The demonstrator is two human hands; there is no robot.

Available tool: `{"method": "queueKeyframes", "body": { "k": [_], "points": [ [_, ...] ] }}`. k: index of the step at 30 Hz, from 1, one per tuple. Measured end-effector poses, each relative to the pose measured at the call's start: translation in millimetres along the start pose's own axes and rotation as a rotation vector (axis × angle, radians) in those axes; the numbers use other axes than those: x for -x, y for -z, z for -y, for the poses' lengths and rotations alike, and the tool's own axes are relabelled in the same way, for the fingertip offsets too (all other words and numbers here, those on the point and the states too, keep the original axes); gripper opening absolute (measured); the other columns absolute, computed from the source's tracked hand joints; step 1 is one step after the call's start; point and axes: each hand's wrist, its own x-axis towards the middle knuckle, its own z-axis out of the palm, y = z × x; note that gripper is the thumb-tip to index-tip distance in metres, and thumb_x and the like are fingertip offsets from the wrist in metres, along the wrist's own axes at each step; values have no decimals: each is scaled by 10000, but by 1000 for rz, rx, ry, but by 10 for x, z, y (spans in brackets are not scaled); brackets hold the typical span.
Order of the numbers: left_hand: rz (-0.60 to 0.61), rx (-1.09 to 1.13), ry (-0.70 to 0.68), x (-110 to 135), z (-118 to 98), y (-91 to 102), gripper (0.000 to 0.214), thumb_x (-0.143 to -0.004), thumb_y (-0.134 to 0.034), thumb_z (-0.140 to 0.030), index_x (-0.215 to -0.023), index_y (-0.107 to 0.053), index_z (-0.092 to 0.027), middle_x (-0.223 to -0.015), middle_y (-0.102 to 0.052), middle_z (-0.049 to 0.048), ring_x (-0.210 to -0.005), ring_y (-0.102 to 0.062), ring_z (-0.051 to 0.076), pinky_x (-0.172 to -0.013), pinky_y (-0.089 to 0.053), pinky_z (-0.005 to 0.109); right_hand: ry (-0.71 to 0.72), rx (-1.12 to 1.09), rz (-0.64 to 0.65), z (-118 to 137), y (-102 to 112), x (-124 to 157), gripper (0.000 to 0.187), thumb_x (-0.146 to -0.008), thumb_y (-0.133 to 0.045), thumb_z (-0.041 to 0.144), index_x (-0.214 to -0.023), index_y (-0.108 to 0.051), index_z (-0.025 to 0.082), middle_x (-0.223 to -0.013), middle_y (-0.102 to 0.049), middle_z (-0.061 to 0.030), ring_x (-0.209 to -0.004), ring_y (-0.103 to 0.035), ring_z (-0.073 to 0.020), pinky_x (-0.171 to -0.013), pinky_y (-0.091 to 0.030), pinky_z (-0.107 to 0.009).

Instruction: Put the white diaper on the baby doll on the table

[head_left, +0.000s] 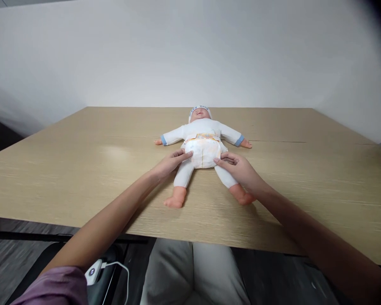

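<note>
A baby doll (203, 129) in a white suit with blue cuffs lies on its back on the wooden table (82, 169), head away from me, arms spread. It wears a white diaper (203, 152) with a coloured waistband. My left hand (169, 164) rests at the diaper's left side by the hip, fingers stretched out and touching it. My right hand (236, 166) lies at the diaper's right side over the doll's thigh, fingers curled and pressed against the diaper's edge.
A plain white wall stands behind the table. The table's front edge runs just above my lap. Below it at the left, a small white device (93, 271) with a cable lies on a dark chair.
</note>
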Motion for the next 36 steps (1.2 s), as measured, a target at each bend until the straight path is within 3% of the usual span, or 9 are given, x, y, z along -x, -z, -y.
{"method": "queueKeyframes", "body": {
  "k": [4,10,13,16,20,25,29,33,36],
  "points": [
    [17,176,156,7,-27,-3,427,-855,-799,-556,-1018,-654,-189,-939,-710,79,-863,-674,226,-754,-531,368,131,342,-166,24,1,79,344,-883,-737,555,-954,-793,223,-980,-726,-59,-837,-645,-221,-775,-480,-369],
    [-110,28,16,20,-37,34,431,-882,-760,-519,-1103,-596,-188,-904,-709,49,-855,-643,197,-779,-494,343,303,511,-211,64,84,97,285,-938,-681,473,-902,-797,216,-848,-692,-40,-636,-532,-173,-652,-419,-353],
    [-271,-268,-172,-17,2,175,327,-941,-691,-441,-1127,-578,-197,-1053,-722,88,-987,-637,225,-890,-489,379,400,598,-348,3,261,-28,253,-963,-633,433,-874,-731,218,-818,-683,-52,-677,-549,-203,-709,-443,-369],
    [-409,-745,-308,-206,79,404,366,-917,-688,-389,-1207,-582,-193,-1296,-657,138,-1205,-546,292,-1063,-421,444,483,740,-456,-155,482,-310,243,-954,-609,396,-1068,-704,203,-1003,-726,-116,-943,-629,-291,-930,-467,-435],
    [-339,-1145,-144,-660,118,615,621,-919,-655,-480,-1411,-506,-132,-1495,-547,209,-1398,-419,371,-1176,-312,479,375,981,-389,-315,605,-818,607,-878,-676,431,-1376,-594,94,-1378,-638,-252,-1263,-554,-416,-1062,-422,-514],
    [-261,-1255,89,-921,-173,486,551,-932,-604,-539,-1266,-609,-100,-1295,-686,223,-1237,-586,372,-1097,-377,466,132,1016,-205,-88,429,-1093,443,-977,-579,469,-1164,-698,85,-1193,-713,-259,-1114,-643,-378,-941,-482,-427],
    [-219,-1121,160,-374,-656,290,443,-841,-679,-502,-1125,-618,-166,-995,-750,111,-869,-684,281,-769,-464,346,154,930,-186,145,438,-699,354,-977,-575,470,-1076,-712,159,-1118,-740,-177,-997,-665,-318,-830,-485,-368],
    [-328,-977,205,791,-1059,-47,410,-781,-710,-540,-997,-571,-222,-854,-715,28,-730,-668,231,-628,-417,299,286,715,-68,253,648,135,381,-987,-567,516,-1170,-707,213,-1113,-738,-98,-1021,-659,-296,-843,-492,-375],
    [-334,-934,262,1770,-1040,-470,419,-788,-688,-554,-1004,-529,-233,-797,-688,17,-721,-674,249,-633,-437,311,374,634,45,316,778,787,355,-1001,-570,531,-1133,-704,230,-1041,-713,-81,-970,-653,-285,-837,-506,-388]
  ]
}}
